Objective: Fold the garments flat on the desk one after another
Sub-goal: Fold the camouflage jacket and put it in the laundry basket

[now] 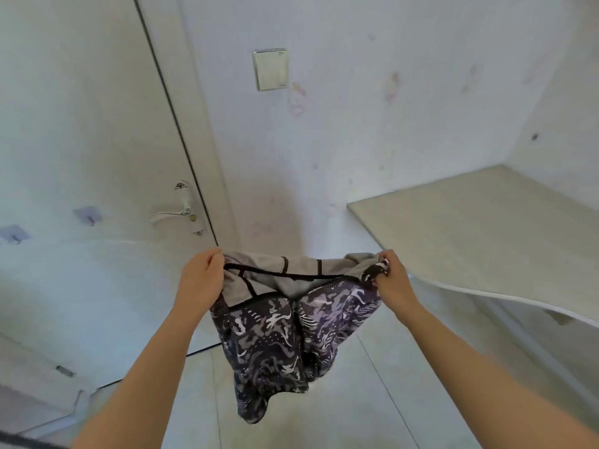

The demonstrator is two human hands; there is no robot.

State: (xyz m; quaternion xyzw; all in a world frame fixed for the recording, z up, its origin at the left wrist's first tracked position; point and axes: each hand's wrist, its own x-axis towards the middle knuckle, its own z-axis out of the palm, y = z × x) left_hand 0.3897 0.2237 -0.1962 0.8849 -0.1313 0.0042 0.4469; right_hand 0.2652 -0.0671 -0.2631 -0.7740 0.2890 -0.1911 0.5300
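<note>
**One pair of shorts held up by two hands beside the desk**

We see one garment: a pair of shorts (282, 345) in a purple, black and white camouflage print, with a grey lining and black seams showing at the open waistband. It hangs in the air from its waistband, with the legs drooping together below. It touches neither the floor nor the desk.

Two bare hands hold it, one at each end of the waistband. The left hand (201, 280) has its fingers curled round the left end, gripping the grey lining. The right hand (392, 283) pinches the right end, where a bunch of printed fabric is gathered in its curled fingers. The waistband sags slightly between them.

One desk (470, 228), with a pale beige top and a white edge, stands to the right in the corner of the room. The shorts hang just beyond its near left edge, over the pale tiled floor (389, 400), and the right hand is close to that edge.

Behind the shorts we count:
- one white door (81, 124)
- one white lever handle (171, 213) on the door
- two small pale purple adhesive hooks (88, 216) (13, 234), also on the door
- one square switch plate (271, 69), on the white wall (372, 108), which has faint pink smudges
</note>
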